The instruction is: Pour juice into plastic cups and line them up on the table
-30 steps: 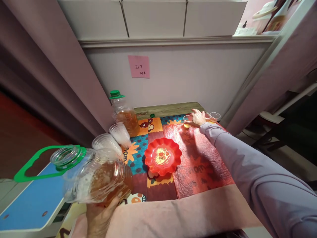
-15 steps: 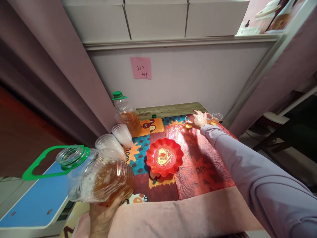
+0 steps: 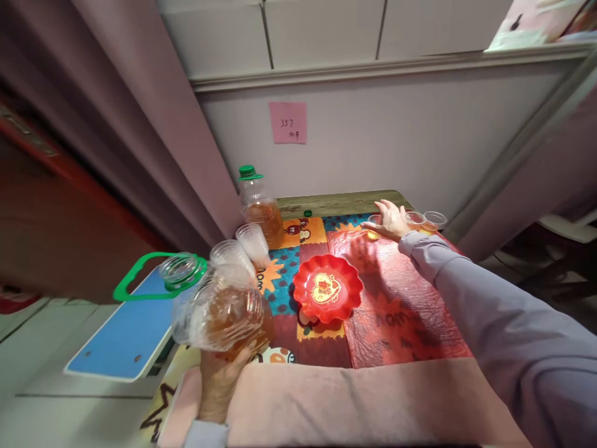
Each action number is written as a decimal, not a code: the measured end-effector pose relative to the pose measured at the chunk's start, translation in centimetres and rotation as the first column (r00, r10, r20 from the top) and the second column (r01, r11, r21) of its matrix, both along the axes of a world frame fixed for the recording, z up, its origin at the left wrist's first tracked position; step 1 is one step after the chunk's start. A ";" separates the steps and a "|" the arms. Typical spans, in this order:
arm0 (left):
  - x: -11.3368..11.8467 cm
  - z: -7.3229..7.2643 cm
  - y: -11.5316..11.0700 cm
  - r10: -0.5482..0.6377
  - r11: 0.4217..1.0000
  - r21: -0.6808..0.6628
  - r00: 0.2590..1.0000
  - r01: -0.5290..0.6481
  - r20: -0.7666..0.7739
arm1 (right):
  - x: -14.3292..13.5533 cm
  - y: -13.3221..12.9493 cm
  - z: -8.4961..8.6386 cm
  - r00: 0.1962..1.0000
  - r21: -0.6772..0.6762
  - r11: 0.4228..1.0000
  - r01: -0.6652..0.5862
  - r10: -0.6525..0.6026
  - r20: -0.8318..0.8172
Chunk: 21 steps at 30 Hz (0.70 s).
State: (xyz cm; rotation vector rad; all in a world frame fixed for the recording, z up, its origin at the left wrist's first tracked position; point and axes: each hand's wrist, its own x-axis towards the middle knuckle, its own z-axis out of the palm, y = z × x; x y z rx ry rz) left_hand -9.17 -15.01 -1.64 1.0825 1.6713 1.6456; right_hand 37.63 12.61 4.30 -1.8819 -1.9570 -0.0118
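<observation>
My left hand [image 3: 221, 373] supports a large clear plastic jug [image 3: 233, 317] from below and the near side. The jug is uncapped, tilted to the left, with a green handle ring around its neck and amber liquid inside. At the far right of the table, my right hand [image 3: 392, 219] has its fingers spread. It partly hides a small clear cup [image 3: 373, 235] holding a little yellow liquid; whether it touches that cup I cannot tell. More clear cups [image 3: 435, 220] with yellow liquid stand just to its right.
A red scalloped dish [image 3: 329, 289] sits mid-table on a patterned cloth. Stacked clear cups [image 3: 252, 242] lie tilted behind the jug. A second jug [image 3: 262, 214] with a green cap stands at the back left, near a small green cap [image 3: 308, 213]. A red plastic sheet [image 3: 405, 298] covers the right.
The camera view has shifted left, so everything appears further right. My right hand's fingers have spread wider and now overlap the leftmost cup. My left hand still holds the jug.
</observation>
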 end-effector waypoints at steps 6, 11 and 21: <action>0.0 -0.2 -0.2 -0.102 0.991 0.087 0.995 0.102 -0.007 | -13.5 -4.8 3.5 0.835 0.292 0.841 -0.455 0.517 -0.189; 0.4 0.9 -0.1 -0.121 0.990 0.070 0.991 0.125 -0.058 | -25.2 -9.3 6.5 0.642 0.216 0.634 -0.742 0.766 -0.044; 0.6 0.8 -0.2 -0.148 0.982 0.128 0.986 0.138 0.073 | -31.5 -9.6 9.7 0.543 -0.125 0.560 -0.819 0.827 0.148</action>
